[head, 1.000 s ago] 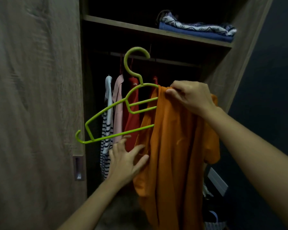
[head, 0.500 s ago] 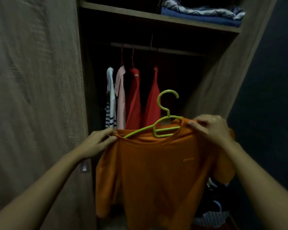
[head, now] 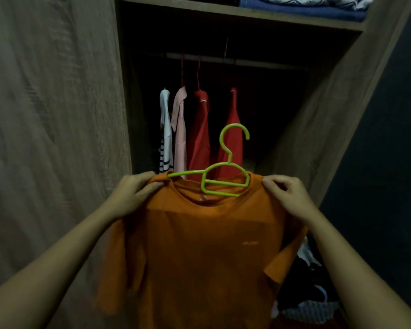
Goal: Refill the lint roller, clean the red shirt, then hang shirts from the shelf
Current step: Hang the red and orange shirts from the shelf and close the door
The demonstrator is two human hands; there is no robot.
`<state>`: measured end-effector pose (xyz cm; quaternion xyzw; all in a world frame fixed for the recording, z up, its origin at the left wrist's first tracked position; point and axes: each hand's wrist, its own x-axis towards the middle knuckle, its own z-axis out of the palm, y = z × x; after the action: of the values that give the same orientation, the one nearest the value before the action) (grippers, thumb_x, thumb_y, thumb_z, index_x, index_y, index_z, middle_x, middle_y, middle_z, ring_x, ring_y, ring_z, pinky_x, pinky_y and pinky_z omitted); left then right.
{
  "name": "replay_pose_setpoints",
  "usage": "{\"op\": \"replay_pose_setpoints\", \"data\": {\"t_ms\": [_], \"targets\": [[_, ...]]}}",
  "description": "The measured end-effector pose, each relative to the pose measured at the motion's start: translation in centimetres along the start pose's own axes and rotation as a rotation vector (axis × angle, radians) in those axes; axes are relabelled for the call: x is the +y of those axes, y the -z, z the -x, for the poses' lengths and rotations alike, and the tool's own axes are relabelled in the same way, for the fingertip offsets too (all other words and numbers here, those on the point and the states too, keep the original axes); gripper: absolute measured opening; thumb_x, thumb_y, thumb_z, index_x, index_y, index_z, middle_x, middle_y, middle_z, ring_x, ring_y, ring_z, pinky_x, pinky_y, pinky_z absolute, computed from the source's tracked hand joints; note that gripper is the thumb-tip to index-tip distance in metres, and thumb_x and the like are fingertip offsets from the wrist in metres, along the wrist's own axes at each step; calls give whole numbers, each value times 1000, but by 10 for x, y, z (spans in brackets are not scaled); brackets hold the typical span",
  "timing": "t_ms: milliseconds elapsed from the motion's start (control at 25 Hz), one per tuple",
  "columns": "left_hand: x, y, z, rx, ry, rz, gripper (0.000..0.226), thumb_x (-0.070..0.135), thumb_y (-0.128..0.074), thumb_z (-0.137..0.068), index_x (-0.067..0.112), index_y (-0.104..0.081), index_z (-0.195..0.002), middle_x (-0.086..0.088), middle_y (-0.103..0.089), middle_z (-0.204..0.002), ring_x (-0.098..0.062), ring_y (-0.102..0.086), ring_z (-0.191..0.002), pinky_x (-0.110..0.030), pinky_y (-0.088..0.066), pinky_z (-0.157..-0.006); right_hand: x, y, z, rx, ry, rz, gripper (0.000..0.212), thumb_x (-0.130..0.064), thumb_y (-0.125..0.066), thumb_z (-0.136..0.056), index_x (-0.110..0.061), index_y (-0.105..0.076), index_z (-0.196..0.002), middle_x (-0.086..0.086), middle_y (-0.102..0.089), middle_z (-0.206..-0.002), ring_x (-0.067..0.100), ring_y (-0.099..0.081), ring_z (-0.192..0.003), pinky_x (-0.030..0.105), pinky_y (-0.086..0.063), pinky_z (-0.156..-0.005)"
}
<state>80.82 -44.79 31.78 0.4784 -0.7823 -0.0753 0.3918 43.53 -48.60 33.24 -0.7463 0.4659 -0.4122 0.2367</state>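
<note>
Both hands are pinching the shoulders of an orange shirt: the left hand [head: 133, 195] is gripping one shoulder seam and the right hand [head: 287, 195] the other, fingers curled into the cloth. The wardrobe [head: 57, 138] is standing open ahead, its rail [head: 247, 61] crossing the dark upper part. The orange shirt [head: 199, 257] is hanging flat below the hands, in front of the wardrobe and well under the rail. Two red shirts [head: 199, 134] are hanging behind it, beside a pink and a striped one. The green hanger [head: 223, 181] is sitting tilted in the collar, one arm showing outside the neckline, its hook [head: 235, 136] pointing up. The step seems to be seating the shirt. Doing it well likely means drawing both shoulders evenly over the hanger arms until the collar is centring, then lifting by the hook toward the rail to the right of the red shirts.
</note>
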Motion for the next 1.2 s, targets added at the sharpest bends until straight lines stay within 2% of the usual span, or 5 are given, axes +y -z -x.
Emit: {"op": "replay_pose_setpoints", "data": {"t_ms": [320, 600, 640, 960, 1200], "targets": [[-16, 26, 0, 109, 141, -12, 16, 25, -57, -90, 33, -67, -80, 12, -65, -68, 1, -57, -61, -10, -39, -50, 48, -34, 44, 86, -502, -239, 53, -51, -18, -95, -17, -58, -95, 1, -55, -79, 9, -50, -72, 29, -28, -84], [-17, 55, 1, 151, 176, 26, 32, 25, -57, -90, 54, -65, -80, 12, -68, -72, 0, -59, -65, -16, -43, -54, 58, -33, 48, 283, -580, -385, 63, -54, -28, -94, -1, -58, -110, 14, -62, -90, 22, -58, -79, 50, -47, -86], [-17, 53, -1, 157, 178, 25, 30, 25, -57, -90, 52, -66, -80, 13, -68, -71, 0, -59, -65, -14, -43, -55, 55, -33, 45, 262, -597, -372, 58, -51, -24, -96, -6, -58, -113, 11, -61, -94, 19, -56, -80, 30, -40, -83], [-18, 61, -1, 231, 220, 11, 14, 24, -57, -91, 33, -64, -83, -7, -66, -78, -5, -60, -68, -11, -43, -53, 79, -31, 49, 279, -594, -278, 55, -60, -43, -82, -8, -57, -83, 9, -59, -78, 31, -59, -81, 34, -45, -70], [-3, 41, -13, 161, 181, 16, 15, 23, -54, -91, 32, -64, -84, 4, -63, -73, 4, -58, -61, -10, -42, -54, 29, -25, 10, 381, -147, 124, 48, -49, -47, -90, -28, -40, -132, -4, -42, -133, 12, -38, -121, 43, -31, -104]]}}
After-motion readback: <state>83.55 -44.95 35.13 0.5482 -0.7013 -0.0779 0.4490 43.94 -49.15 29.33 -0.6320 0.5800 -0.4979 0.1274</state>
